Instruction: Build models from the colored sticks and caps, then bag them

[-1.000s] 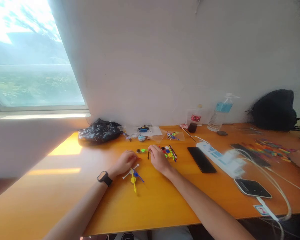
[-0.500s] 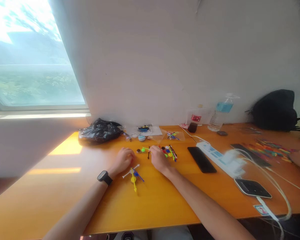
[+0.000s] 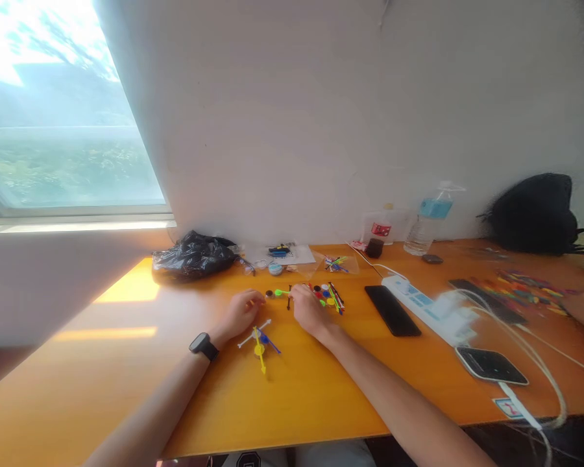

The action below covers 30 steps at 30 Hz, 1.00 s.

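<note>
My right hand [image 3: 309,308] is closed in a pinch on a thin green stick [image 3: 285,294], which points left toward a small green disc. A black stick with knobbed ends [image 3: 289,299] lies by its fingertips. My left hand [image 3: 246,310], a watch on its wrist, rests on the table with fingers loosely bent and apart, nothing visible in them. A small black disc [image 3: 269,294] sits just past its fingertips. Nearer to me stands a joined figure of yellow, white and blue sticks [image 3: 259,344]. Several coloured discs and sticks [image 3: 335,298] lie right of my right hand, partly hidden by it.
A black plastic bag [image 3: 194,255] lies at the back left. To the right are a black phone [image 3: 392,311], a white power strip [image 3: 418,301] with cables, another phone [image 3: 491,366], a bottle [image 3: 421,230], scattered coloured pieces [image 3: 530,292] and a black backpack [image 3: 533,214].
The green stick has tipped down into line with the green disc. My left fingers have stretched slightly to the right. Another person's hand at the right edge has mostly left the view.
</note>
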Motion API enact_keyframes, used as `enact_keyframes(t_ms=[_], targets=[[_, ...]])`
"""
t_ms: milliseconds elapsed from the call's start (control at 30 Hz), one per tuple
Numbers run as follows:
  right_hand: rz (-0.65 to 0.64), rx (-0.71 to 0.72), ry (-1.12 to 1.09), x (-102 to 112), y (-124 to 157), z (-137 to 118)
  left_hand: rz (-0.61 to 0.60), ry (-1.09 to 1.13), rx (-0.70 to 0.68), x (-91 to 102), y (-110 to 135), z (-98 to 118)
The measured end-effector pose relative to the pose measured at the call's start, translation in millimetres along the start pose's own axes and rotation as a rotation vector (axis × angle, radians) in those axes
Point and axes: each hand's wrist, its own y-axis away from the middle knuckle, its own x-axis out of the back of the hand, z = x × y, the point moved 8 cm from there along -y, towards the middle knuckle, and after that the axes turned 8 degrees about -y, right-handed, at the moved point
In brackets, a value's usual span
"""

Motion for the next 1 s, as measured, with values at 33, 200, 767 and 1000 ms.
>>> enact_keyframes(t_ms=[33, 200, 767, 1000], targets=[[-0.003, 0.004, 0.005, 0, 0, -1, 0.005, 0.005, 0.0, 0.1, 0, -1], [0.023, 0.03, -0.007, 6, 0, -6, 0.028, 0.015, 0.032, -0.3, 0, -10], [0.007, 0.032, 0.051, 5, 0, -2, -0.005, 0.11, 0.083, -4.3, 1, -14], [-0.012, 0.043, 0.074, 2, 0, -3, 0.015, 0.061, 0.073, -1.9, 1, -11]])
